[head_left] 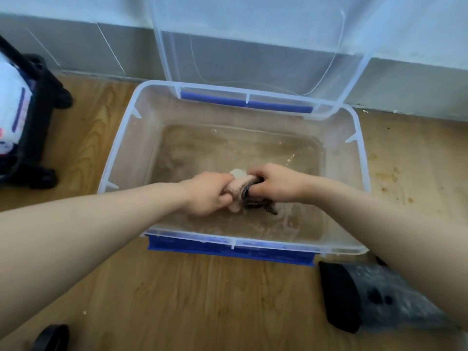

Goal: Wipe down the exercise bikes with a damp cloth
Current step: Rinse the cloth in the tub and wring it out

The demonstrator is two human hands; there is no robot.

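A wet cloth, pale pink with a dark patterned end, is twisted into a tight roll between both hands. My left hand grips its pale end and my right hand grips its dark end. Both hands hover over a clear plastic tub with blue latches, which holds shallow murky water. Part of an exercise bike's black base with a white housing stands at the far left.
The tub's clear lid leans upright against the grey wall behind it. A black and grey object lies on the wooden floor at the lower right. A dark item shows at the bottom left edge.
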